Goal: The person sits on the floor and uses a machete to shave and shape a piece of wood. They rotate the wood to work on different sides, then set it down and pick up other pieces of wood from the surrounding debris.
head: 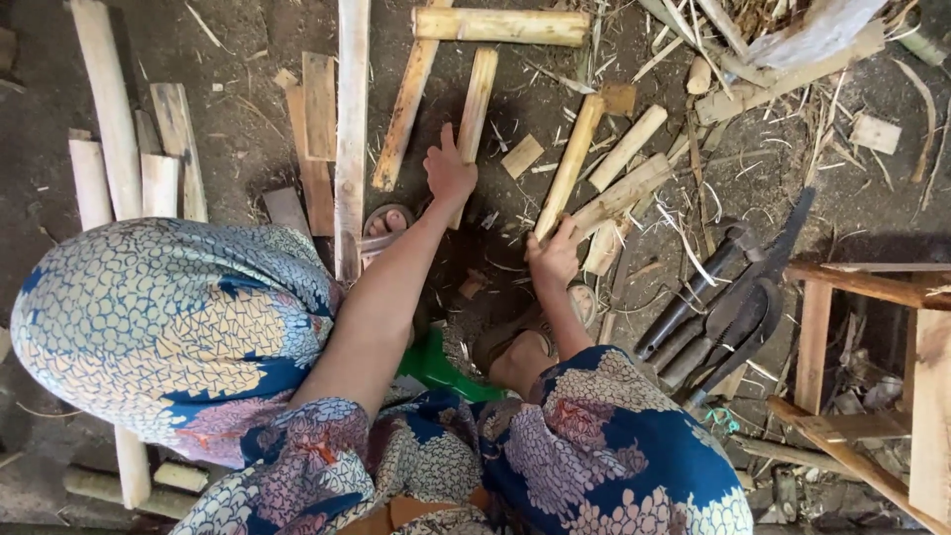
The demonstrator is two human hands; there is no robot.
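The left hand (448, 170) lies spread on a pale split bamboo slat (474, 107); the right hand (553, 256) grips a round bamboo stick (572, 160), near dark-handled blades (728, 297) on the dirt floor (238, 139).

A dark dirt floor (248, 149) strewn with straw and chips, a wooden frame (872, 396) at right.

Bamboo pieces (570, 163) on dirt floor (248, 149)
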